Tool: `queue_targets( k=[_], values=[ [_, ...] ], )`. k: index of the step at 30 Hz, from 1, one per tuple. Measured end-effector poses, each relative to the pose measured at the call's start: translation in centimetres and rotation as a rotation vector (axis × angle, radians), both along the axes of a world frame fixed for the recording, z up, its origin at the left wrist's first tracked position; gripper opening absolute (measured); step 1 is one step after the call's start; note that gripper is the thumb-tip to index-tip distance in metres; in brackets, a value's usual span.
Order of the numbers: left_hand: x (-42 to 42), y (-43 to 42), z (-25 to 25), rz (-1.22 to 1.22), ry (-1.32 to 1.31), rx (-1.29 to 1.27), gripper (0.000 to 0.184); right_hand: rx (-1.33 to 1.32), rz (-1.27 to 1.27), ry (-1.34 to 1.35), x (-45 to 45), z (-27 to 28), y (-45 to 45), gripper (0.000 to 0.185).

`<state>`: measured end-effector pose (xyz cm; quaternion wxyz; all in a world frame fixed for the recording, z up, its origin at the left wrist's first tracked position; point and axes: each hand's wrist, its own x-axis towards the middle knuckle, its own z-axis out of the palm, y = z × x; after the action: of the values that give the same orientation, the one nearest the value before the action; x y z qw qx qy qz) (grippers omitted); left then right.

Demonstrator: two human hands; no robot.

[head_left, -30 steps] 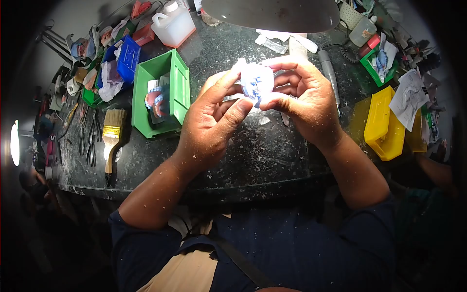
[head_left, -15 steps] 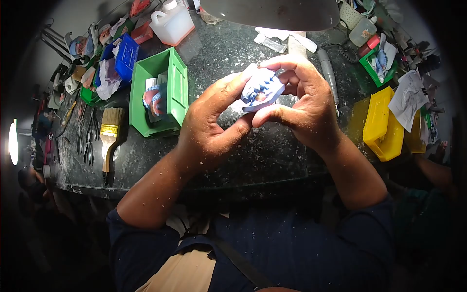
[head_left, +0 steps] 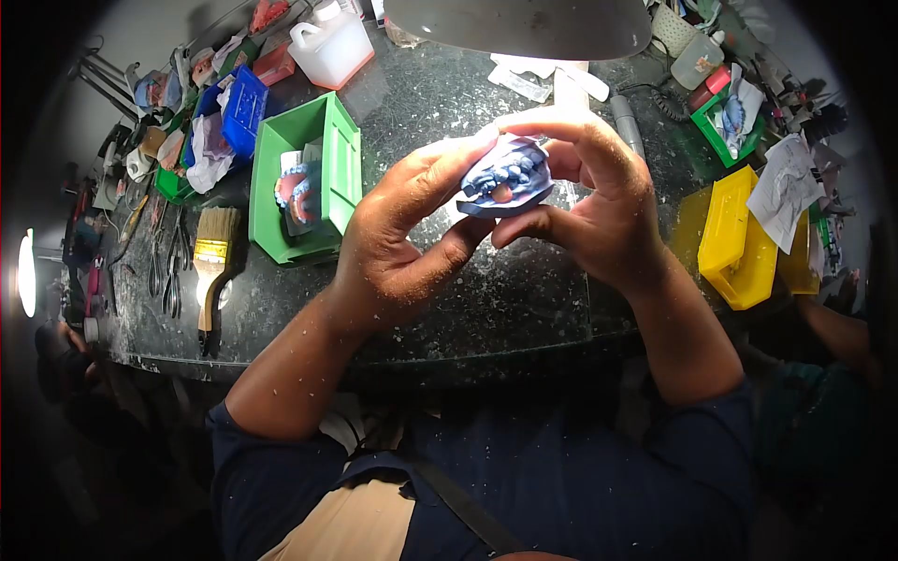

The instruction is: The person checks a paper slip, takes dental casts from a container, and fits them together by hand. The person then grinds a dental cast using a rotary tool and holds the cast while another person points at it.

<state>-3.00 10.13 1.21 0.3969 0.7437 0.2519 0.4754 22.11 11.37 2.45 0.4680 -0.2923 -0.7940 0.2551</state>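
Left hand (head_left: 388,224): gripping one side
Right hand (head_left: 603,196): fingers curled round the other
Tooth model (head_left: 510,176): up between lamp (head_left: 519,28) and bench's front edge (head_left: 449,361)
Looking-over, seemingly: any turn needs steady fingers

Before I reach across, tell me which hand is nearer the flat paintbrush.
Left. The left hand is right of the flat paintbrush; the right hand is farther right, across the dental model that both hold.

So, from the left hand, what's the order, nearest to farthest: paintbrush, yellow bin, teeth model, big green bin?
1. Teeth model, held by the left hand.
2. Big green bin, just left.
3. Paintbrush, farther left.
4. Yellow bin, far right.
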Motion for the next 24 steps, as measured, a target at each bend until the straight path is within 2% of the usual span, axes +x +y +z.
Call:
queue_targets(
  k=[5, 18, 24],
  values=[
    [0.1, -0.3, 0.2, -0.008, -0.012, 0.024, 0.065, 0.193, -0.088, 0.003, -0.5, 0.9, 0.0, 0.063],
    [0.1, -0.3, -0.1, -0.002, 0.053, 0.103, 0.065, 0.271, -0.124, -0.073, -0.3, 1.2, 0.1, 0.066],
    [0.2, -0.8, 0.4, -0.022, 0.064, 0.045, 0.065, 0.34, -0.125, -0.098, -0.3, 1.3, 0.2, 0.064]
  ],
)
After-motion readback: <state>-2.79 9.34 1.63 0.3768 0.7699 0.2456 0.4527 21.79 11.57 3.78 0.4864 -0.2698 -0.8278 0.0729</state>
